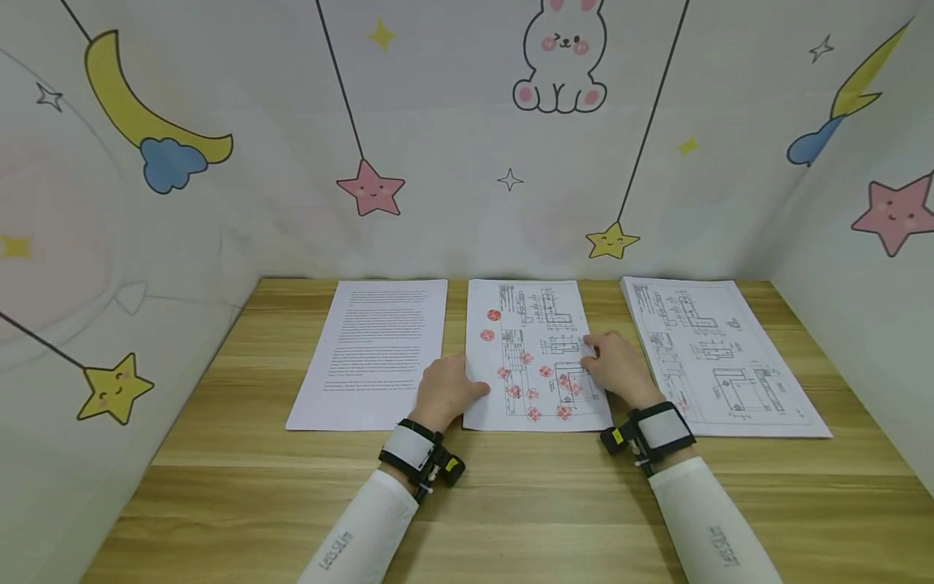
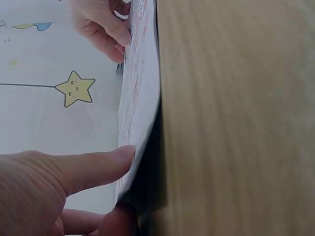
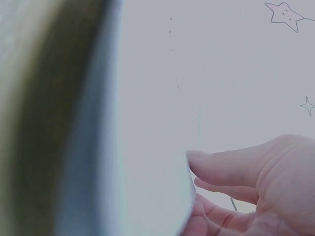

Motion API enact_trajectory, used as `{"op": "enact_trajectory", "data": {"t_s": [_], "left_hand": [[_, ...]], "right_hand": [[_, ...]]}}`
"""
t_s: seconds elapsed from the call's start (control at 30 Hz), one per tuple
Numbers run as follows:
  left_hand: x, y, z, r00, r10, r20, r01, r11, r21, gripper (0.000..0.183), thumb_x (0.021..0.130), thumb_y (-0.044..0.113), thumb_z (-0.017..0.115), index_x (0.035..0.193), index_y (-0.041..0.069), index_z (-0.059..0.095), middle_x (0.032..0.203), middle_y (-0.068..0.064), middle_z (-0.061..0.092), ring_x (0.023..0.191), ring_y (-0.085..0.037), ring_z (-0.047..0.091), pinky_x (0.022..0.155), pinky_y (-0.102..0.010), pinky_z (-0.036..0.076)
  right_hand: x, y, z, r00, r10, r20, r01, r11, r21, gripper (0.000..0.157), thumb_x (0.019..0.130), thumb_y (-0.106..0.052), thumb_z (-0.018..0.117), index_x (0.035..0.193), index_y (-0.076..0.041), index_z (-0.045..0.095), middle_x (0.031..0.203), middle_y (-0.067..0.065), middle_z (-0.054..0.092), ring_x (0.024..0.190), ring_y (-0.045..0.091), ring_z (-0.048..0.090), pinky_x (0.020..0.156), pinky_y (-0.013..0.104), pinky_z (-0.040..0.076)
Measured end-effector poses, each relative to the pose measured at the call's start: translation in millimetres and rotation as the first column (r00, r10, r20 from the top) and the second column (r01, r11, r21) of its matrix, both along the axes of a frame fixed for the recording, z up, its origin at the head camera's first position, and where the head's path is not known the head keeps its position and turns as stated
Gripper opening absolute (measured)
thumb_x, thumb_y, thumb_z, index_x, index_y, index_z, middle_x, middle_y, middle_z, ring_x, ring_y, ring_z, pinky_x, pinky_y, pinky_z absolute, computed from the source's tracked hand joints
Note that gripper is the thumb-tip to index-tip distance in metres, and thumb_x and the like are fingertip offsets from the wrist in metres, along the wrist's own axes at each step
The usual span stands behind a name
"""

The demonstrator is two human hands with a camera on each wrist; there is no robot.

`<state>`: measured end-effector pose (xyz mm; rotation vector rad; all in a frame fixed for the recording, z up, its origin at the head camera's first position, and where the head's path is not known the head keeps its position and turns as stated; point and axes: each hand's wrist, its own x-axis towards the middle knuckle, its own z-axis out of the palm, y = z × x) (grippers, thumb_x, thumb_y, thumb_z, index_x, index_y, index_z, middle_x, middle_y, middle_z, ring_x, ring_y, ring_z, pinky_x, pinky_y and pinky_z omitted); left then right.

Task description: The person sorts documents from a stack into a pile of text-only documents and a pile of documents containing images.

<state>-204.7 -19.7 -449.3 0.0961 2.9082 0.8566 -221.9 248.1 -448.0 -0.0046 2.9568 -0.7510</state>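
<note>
A technical drawing sheet with red round stamps (image 1: 536, 357) lies in the middle of the table. My left hand (image 1: 447, 393) pinches its left edge; in the left wrist view the thumb (image 2: 106, 167) lies on top, fingertips are under the edge, and that edge is raised off the wood. On the opposite side, my right hand (image 1: 620, 369) holds the right edge between thumb (image 3: 224, 164) and fingers, as the right wrist view shows. Whether more than one sheet is in the hands, I cannot tell.
A page of printed text (image 1: 375, 349) lies to the left, close by my left hand. On the right is a stack of drawing sheets (image 1: 722, 357), beside my right hand. A wall cloth with cartoon figures (image 1: 452, 122) stands behind the wooden table (image 1: 525, 503).
</note>
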Motion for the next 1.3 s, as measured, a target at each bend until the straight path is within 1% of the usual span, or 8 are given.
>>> {"op": "enact_trajectory", "data": {"t_s": [0.4, 0.57, 0.7, 0.8, 0.9, 1.0, 1.1, 1.3], "left_hand": [[0.1, -2.6, -0.4, 1.000, 0.013, -0.003, -0.013, 1.000, 0.018, 0.030, 0.085, 0.027, 0.074, 0.103, 0.004, 0.071, 0.093, -0.013, 0.073, 0.075, -0.021, 0.063, 0.060, -0.029, 0.048], [-0.9, -3.1, 1.4, 0.996, 0.039, -0.077, -0.040, 0.999, -0.009, 0.042, 0.093, 0.034, 0.066, 0.122, 0.004, 0.068, 0.092, -0.013, 0.074, 0.066, -0.019, 0.060, 0.048, -0.027, 0.040], [-1.9, -2.3, 4.7, 0.990, 0.042, -0.134, -0.041, 0.999, 0.013, 0.043, 0.095, 0.035, 0.063, 0.128, 0.008, 0.065, 0.078, -0.007, 0.071, 0.056, -0.015, 0.056, 0.044, -0.025, 0.037], [-2.3, 0.4, 8.0, 0.987, 0.016, -0.159, -0.009, 0.999, 0.046, 0.040, 0.096, 0.034, 0.063, 0.128, 0.010, 0.066, 0.072, -0.003, 0.067, 0.053, -0.012, 0.053, 0.044, -0.023, 0.037], [-3.4, 6.4, 12.5, 0.980, -0.035, -0.198, 0.051, 0.996, 0.075, 0.038, 0.096, 0.032, 0.063, 0.128, 0.011, 0.067, 0.076, -0.002, 0.067, 0.054, -0.010, 0.051, 0.045, -0.023, 0.037], [-3.4, 13.8, 17.9, 0.966, -0.092, -0.242, 0.112, 0.991, 0.069, 0.037, 0.096, 0.031, 0.063, 0.127, 0.011, 0.067, 0.084, -0.003, 0.069, 0.057, -0.010, 0.051, 0.046, -0.021, 0.037], [-2.1, 21.3, 23.2, 0.951, -0.134, -0.279, 0.152, 0.987, 0.045, 0.036, 0.096, 0.032, 0.062, 0.126, 0.012, 0.067, 0.095, -0.005, 0.072, 0.061, -0.010, 0.054, 0.048, -0.021, 0.038], [3.0, 36.1, 33.8, 0.926, -0.203, -0.317, 0.225, 0.974, 0.032, 0.036, 0.097, 0.032, 0.061, 0.128, 0.015, 0.066, 0.118, -0.007, 0.071, 0.096, -0.021, 0.069, 0.067, -0.028, 0.053]], "right_hand": [[1.9, 0.4, 1.5, 1.000, 0.003, 0.027, -0.003, 1.000, -0.001, 0.049, 0.095, -0.025, 0.060, 0.136, 0.003, 0.057, 0.126, 0.029, 0.055, 0.095, 0.032, 0.056, 0.072, 0.034, 0.045], [3.9, 3.9, 5.0, 0.998, -0.001, 0.056, 0.004, 0.999, -0.053, 0.052, 0.099, -0.029, 0.055, 0.141, 0.000, 0.052, 0.137, 0.031, 0.050, 0.109, 0.038, 0.055, 0.091, 0.049, 0.050], [4.9, 8.1, 9.1, 0.999, 0.009, 0.035, -0.007, 0.999, -0.049, 0.053, 0.100, -0.031, 0.054, 0.143, 0.000, 0.050, 0.139, 0.030, 0.053, 0.105, 0.036, 0.059, 0.085, 0.047, 0.053], [6.4, 12.2, 15.7, 1.000, 0.005, 0.022, -0.004, 0.999, -0.052, 0.054, 0.100, -0.033, 0.053, 0.143, -0.001, 0.049, 0.128, 0.029, 0.061, 0.092, 0.034, 0.061, 0.069, 0.038, 0.049], [9.2, 16.9, 26.4, 1.000, -0.004, 0.019, 0.005, 0.998, -0.059, 0.055, 0.101, -0.035, 0.051, 0.145, -0.002, 0.047, 0.131, 0.028, 0.061, 0.099, 0.038, 0.064, 0.073, 0.042, 0.052], [13.0, 22.1, 37.5, 1.000, -0.016, 0.009, 0.016, 0.999, -0.050, 0.055, 0.102, -0.035, 0.049, 0.146, -0.002, 0.046, 0.143, 0.028, 0.051, 0.119, 0.043, 0.058, 0.090, 0.052, 0.051], [16.3, 29.1, 47.2, 0.999, -0.029, -0.026, 0.027, 0.998, -0.049, 0.055, 0.102, -0.034, 0.049, 0.146, 0.000, 0.046, 0.142, 0.030, 0.051, 0.120, 0.045, 0.058, 0.089, 0.054, 0.052], [21.7, 51.6, 59.8, 0.993, -0.063, -0.097, 0.059, 0.997, -0.044, 0.055, 0.102, -0.033, 0.051, 0.144, 0.003, 0.047, 0.138, 0.034, 0.052, 0.118, 0.048, 0.057, 0.084, 0.054, 0.053]]}}
